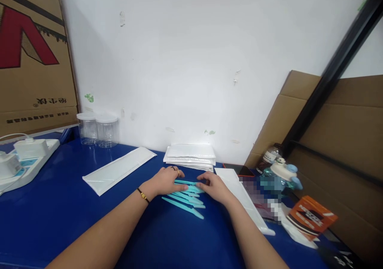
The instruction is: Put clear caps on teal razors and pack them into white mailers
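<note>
Several turquoise eyebrow razors (181,207) lie side by side in a loose row on the blue table, their slim handles pointing left and their narrower ends right. My left hand (167,182) rests over the left ends of the farther ones, thumb stretched across them and apart from the fingers. At the right ends is my right hand (212,185), fingers bent and thumb apart, touching or almost touching the far razors. Neither hand visibly grips one. Beyond them, against the wall, stands a stack of flat white packets (190,152).
A single white packet (119,170) lies at left, another (243,201) at right. Two clear lidded jars (107,132) and a power strip (38,159) are on the left. To the right are a phone (239,169), a teal bottle (281,177) and an orange box (311,218).
</note>
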`<state>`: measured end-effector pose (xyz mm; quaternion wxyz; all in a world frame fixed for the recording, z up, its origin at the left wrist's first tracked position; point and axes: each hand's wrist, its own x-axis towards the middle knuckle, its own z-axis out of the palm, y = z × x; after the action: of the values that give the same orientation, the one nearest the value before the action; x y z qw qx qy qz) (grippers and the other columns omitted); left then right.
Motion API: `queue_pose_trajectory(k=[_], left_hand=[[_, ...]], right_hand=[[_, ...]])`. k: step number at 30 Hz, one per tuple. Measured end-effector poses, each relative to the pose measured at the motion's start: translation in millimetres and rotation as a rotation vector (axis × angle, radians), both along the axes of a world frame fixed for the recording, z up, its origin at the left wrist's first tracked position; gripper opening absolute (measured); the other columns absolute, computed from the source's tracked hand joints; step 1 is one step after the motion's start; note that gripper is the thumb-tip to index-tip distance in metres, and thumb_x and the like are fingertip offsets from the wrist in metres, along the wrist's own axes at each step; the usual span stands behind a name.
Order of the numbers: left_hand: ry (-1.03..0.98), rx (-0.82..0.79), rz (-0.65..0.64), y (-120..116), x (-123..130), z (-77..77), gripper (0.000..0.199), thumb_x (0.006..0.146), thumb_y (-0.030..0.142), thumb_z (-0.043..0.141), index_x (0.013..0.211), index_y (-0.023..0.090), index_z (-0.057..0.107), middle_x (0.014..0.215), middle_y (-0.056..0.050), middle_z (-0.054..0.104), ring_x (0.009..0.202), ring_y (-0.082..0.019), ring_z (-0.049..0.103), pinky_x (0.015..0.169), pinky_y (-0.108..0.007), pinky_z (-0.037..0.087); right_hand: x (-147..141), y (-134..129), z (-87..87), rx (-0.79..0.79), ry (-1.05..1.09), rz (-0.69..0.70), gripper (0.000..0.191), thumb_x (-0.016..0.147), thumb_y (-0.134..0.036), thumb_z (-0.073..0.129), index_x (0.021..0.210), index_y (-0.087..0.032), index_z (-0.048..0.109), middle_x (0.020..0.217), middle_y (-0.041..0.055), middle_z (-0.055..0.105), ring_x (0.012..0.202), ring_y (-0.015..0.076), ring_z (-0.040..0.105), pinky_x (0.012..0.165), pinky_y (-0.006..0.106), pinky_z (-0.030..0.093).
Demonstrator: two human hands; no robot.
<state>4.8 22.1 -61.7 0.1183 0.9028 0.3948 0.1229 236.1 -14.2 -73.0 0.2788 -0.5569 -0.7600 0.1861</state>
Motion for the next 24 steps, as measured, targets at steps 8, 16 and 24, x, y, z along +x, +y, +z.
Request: queue_pose_trajectory(k=[8,16,24], left_hand=[[0.187,0.122,-0.042,-24,9,2.7,0.049,0.054,0.043,0.069,0.095,0.019,0.057,0.096,-0.009,0.057,0.091,-0.028,0.054,0.077,-0.036,0.044],[0.279,0.19,0.001,-36,36,-8.3,0.023,0.07,0.019,0.052,0.092,0.013,0.057,0.089,-0.014,0.061,0.081,-0.026,0.059,0.07,-0.036,0.049],[0.187,0.175,0.016,-32,42,-12.6,0.02,0.076,0.023,0.05,0.091,0.013,0.057,0.094,-0.013,0.063,0.087,-0.027,0.059,0.08,-0.039,0.047]], right_hand=[[-27,-23,6.5,-0.031,-0.318,0.175,0.049,0.059,-0.035,0.07,0.104,-0.019,0.059,0.098,0.005,0.049,0.092,0.0214,0.047,0.077,0.03,0.04],[-41,-22,1.5,0.086,-0.495,0.148,0.026,0.067,-0.009,0.049,0.092,-0.015,0.054,0.096,0.0087,0.053,0.091,0.0205,0.049,0.078,0.029,0.038],[-45,-16,3.2,0.141,-0.675,0.125,0.027,0.071,-0.017,0.051,0.097,-0.015,0.055,0.095,0.0105,0.061,0.086,0.0242,0.055,0.076,0.035,0.037]])
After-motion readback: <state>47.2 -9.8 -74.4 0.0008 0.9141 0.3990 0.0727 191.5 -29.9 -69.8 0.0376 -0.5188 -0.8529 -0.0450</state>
